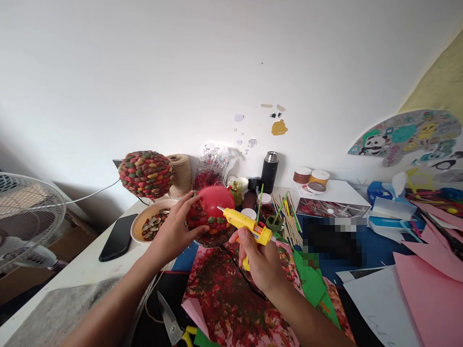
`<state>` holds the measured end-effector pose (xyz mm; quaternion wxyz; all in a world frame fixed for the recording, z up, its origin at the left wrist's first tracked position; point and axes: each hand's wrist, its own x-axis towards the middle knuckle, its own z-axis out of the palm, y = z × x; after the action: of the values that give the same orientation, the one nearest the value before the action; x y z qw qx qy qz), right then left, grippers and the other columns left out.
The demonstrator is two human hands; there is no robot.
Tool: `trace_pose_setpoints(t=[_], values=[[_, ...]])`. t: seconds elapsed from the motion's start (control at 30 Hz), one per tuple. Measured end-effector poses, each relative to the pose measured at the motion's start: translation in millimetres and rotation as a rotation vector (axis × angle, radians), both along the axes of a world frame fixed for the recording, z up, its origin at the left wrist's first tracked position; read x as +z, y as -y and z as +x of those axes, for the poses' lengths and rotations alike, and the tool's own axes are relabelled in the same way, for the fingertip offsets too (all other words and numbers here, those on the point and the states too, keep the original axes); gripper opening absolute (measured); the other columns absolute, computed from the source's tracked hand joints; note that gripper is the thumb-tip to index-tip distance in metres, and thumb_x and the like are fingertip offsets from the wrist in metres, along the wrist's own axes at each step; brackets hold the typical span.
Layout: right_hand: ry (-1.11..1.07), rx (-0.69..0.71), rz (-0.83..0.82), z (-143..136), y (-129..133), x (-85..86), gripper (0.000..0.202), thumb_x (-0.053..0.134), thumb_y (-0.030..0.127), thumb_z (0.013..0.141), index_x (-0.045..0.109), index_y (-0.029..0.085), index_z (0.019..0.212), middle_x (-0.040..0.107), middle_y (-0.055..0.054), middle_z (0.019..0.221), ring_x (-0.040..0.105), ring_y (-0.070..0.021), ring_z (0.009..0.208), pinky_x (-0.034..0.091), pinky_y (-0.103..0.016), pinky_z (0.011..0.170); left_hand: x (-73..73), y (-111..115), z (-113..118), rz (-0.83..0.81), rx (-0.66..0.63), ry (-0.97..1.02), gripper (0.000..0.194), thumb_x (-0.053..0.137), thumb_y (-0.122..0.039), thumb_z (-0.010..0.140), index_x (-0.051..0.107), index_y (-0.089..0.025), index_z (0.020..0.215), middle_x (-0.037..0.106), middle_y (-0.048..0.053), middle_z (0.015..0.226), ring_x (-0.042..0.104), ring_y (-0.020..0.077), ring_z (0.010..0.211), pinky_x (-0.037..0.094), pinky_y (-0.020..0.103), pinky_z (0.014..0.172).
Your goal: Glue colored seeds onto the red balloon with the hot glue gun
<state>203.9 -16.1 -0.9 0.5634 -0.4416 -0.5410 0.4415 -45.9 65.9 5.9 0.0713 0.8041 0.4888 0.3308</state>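
Observation:
My right hand (pixel 258 260) is wrapped round the grip of a yellow hot glue gun (pixel 244 224), whose metal nozzle points left at a red balloon (pixel 217 196). Colored shell-like pieces in red, green and orange cover the balloon's lower part; its top is bare. Thumb and fingers of my left hand (pixel 179 224) are spread round the balloon's left side, holding it. Beside that hand is a bowl (pixel 137 226) of loose, unpainted shell-like pieces. Under my right hand lies paint-stained paper (pixel 224 299). What supports the balloon is mostly hidden.
A finished-looking ball (pixel 146 174) covered in colored pieces stands back left, near a twine spool (pixel 180 176) and a phone (pixel 117 237). Scissors (pixel 170 320) lie in front. Behind are a black flask (pixel 269 172), paint pots and sticks (pixel 289 217). A fan (pixel 29 221) stands left.

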Motion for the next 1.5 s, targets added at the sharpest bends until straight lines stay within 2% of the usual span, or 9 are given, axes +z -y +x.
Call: trace_pose_setpoints(t=[0.23, 0.57, 0.73, 0.87, 1.03, 1.17, 1.27, 1.4, 1.5], values=[[0.003, -0.005, 0.009, 0.7, -1.1, -0.8, 0.075, 0.056, 0.089, 0.097, 0.078, 0.018, 0.085, 0.051, 0.004, 0.050, 0.053, -0.0143, 0.044, 0.044, -0.025, 0.046, 11.6, -5.6, -3.8, -0.016, -0.052, 0.024, 0.058, 0.074, -0.046, 0.100, 0.058, -0.031, 0.154, 0.051, 0.014, 0.172, 0.050, 0.0375, 0.158, 0.044, 0.060, 0.128], [0.014, 0.001, 0.003, 1.5, -1.9, -4.5, 0.075, 0.055, 0.088, 0.098, 0.079, 0.018, 0.087, 0.052, 0.004, 0.052, 0.055, -0.0143, 0.045, 0.043, -0.026, 0.048, 23.2, -13.1, -15.1, -0.062, -0.106, 0.046, 0.060, 0.075, -0.053, 0.097, 0.062, -0.029, 0.150, 0.061, 0.014, 0.164, 0.059, 0.0360, 0.151, 0.051, 0.057, 0.123], [0.000, -0.003, 0.000, 1.5, -1.9, -3.7, 0.074, 0.057, 0.086, 0.099, 0.079, 0.017, 0.084, 0.054, 0.003, 0.052, 0.055, -0.0137, 0.044, 0.043, -0.025, 0.048, 30.9, -18.8, -22.7, -0.225, -0.155, 0.186, 0.065, 0.076, -0.061, 0.096, 0.063, -0.027, 0.149, 0.063, 0.017, 0.162, 0.075, 0.0365, 0.130, 0.065, 0.053, 0.108], [-0.022, 0.003, -0.018, 1.0, -0.2, -1.5, 0.076, 0.058, 0.088, 0.097, 0.079, 0.017, 0.084, 0.053, 0.003, 0.052, 0.054, -0.0135, 0.044, 0.042, -0.025, 0.048, 31.4, -27.1, -31.5, -0.400, -0.240, 0.298, 0.073, 0.079, -0.059, 0.096, 0.056, -0.027, 0.158, 0.057, 0.019, 0.168, 0.074, 0.0356, 0.132, 0.066, 0.049, 0.106], [-0.047, 0.033, -0.041, 0.4, 3.6, 2.2, 0.077, 0.059, 0.089, 0.096, 0.080, 0.016, 0.086, 0.052, 0.003, 0.052, 0.050, -0.0130, 0.045, 0.039, -0.025, 0.046, 35.5, -29.7, -32.3, -0.341, -0.301, 0.182, 0.066, 0.074, -0.056, 0.100, 0.057, -0.028, 0.157, 0.058, 0.015, 0.167, 0.072, 0.0315, 0.133, 0.063, 0.046, 0.110], [-0.017, 0.045, -0.040, 0.0, 5.2, 0.1, 0.078, 0.058, 0.090, 0.096, 0.081, 0.016, 0.086, 0.052, 0.002, 0.053, 0.050, -0.0132, 0.045, 0.039, -0.025, 0.046, 42.2, -27.9, -31.7, -0.214, -0.208, -0.069, 0.070, 0.068, -0.056, 0.103, 0.053, -0.027, 0.165, 0.070, 0.014, 0.155, 0.075, 0.0323, 0.125, 0.061, 0.043, 0.107], [0.024, 0.035, -0.041, -0.3, 5.1, -7.8, 0.077, 0.058, 0.088, 0.097, 0.082, 0.015, 0.086, 0.053, 0.002, 0.053, 0.052, -0.0135, 0.046, 0.040, -0.025, 0.048, 44.0, -25.3, -34.0, -0.182, -0.155, -0.134, 0.072, 0.067, -0.059, 0.102, 0.054, -0.026, 0.164, 0.070, 0.013, 0.157, 0.072, 0.0338, 0.133, 0.055, 0.043, 0.115], [0.040, -0.011, -0.026, -0.3, 4.1, -18.5, 0.071, 0.060, 0.082, 0.100, 0.082, 0.016, 0.086, 0.053, 0.002, 0.050, 0.049, -0.0132, 0.043, 0.039, -0.024, 0.045, 46.7, -18.6, -44.2, -0.189, -0.091, -0.023, 0.071, 0.068, -0.065, 0.099, 0.059, -0.030, 0.160, 0.064, 0.011, 0.164, 0.066, 0.0350, 0.143, 0.054, 0.045, 0.117], [0.035, -0.020, -0.017, 0.9, 4.0, -20.0, 0.069, 0.061, 0.080, 0.101, 0.082, 0.017, 0.086, 0.053, 0.002, 0.052, 0.050, -0.0131, 0.043, 0.039, -0.023, 0.043, 50.5, -15.2, -62.6, -0.204, 0.036, 0.166, 0.063, 0.066, -0.066, 0.098, 0.068, -0.025, 0.146, 0.076, 0.012, 0.145, 0.072, 0.0332, 0.130, 0.059, 0.042, 0.105]])
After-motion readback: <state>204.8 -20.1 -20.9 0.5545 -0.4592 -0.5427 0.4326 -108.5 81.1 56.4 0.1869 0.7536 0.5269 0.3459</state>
